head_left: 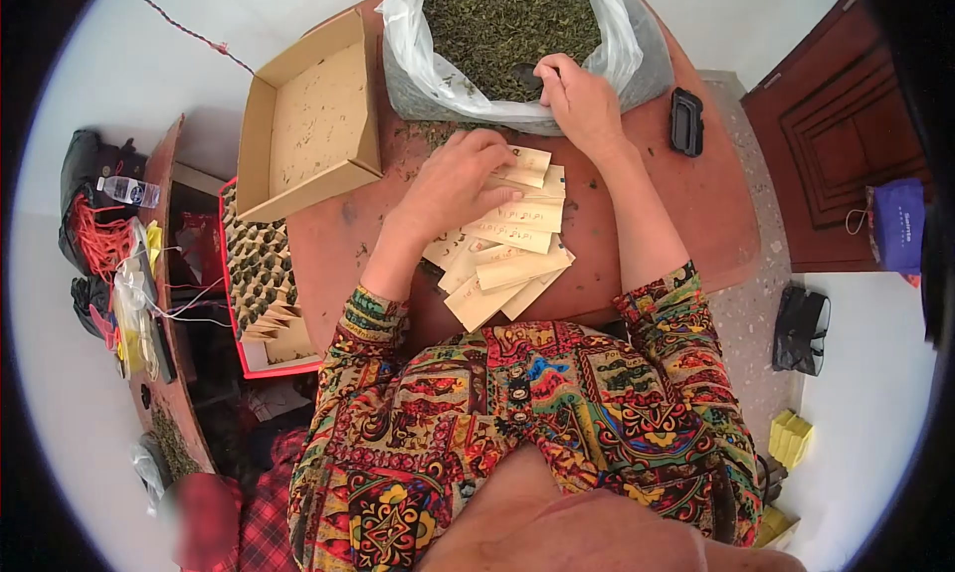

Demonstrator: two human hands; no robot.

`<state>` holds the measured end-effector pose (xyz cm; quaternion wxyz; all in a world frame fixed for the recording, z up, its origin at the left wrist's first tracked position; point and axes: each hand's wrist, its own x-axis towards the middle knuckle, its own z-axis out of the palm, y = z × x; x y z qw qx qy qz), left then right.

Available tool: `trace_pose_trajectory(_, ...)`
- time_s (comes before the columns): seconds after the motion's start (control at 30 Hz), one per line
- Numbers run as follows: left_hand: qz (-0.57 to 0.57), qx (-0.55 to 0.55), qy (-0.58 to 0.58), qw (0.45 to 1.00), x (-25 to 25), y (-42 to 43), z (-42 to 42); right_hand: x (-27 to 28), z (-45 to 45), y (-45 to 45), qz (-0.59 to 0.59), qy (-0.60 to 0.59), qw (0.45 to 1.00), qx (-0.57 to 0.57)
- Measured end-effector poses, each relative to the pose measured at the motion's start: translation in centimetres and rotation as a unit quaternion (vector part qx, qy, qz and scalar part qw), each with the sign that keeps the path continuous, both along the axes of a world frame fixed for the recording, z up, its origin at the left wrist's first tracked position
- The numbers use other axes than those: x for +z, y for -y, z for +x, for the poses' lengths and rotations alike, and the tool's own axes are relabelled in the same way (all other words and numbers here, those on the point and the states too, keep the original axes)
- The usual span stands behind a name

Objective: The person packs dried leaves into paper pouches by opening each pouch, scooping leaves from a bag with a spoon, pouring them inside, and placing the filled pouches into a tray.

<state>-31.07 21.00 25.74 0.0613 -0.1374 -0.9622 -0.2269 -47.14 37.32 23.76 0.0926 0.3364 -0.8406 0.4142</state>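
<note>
My left hand (463, 179) is bent over a pile of small tan paper packets (527, 214), with its fingers and thumb closed around the upper ones. The packets lie fanned over one another on the table, with printed marks on several. My right hand (582, 99) is closed on a small dark scoop (523, 73), whose end touches dried green leaves that look like tea (507, 25). The leaves fill a large clear plastic bag (403, 60) with its mouth folded open. My right fingers partly hide the scoop.
A cardboard box (313, 114) with some leaf crumbs stands left on the reddish table (696, 214). Below it, a red-edged box (244, 348) holds rows of filled packets. A black case (685, 122) lies right. A person in a red plaid sleeve (274, 502) is at lower left.
</note>
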Motion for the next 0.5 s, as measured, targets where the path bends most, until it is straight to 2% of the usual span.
trace_pose_trajectory(0.17,0.052,0.008,0.005,0.999,-0.6,0.0,-0.6,-0.3,-0.2,0.1,0.002,-0.023,1.000,-0.010)
trace_pose_trajectory(0.23,0.032,-0.004,-0.001,0.999,-1.2,0.1,-0.9,-0.2,-0.1,0.0,-0.001,-0.019,1.000,-0.007)
trace_pose_trajectory(0.5,0.039,0.015,0.043,0.998,-0.5,0.4,-0.7,0.1,0.2,0.2,-0.116,-0.009,0.993,-0.008)
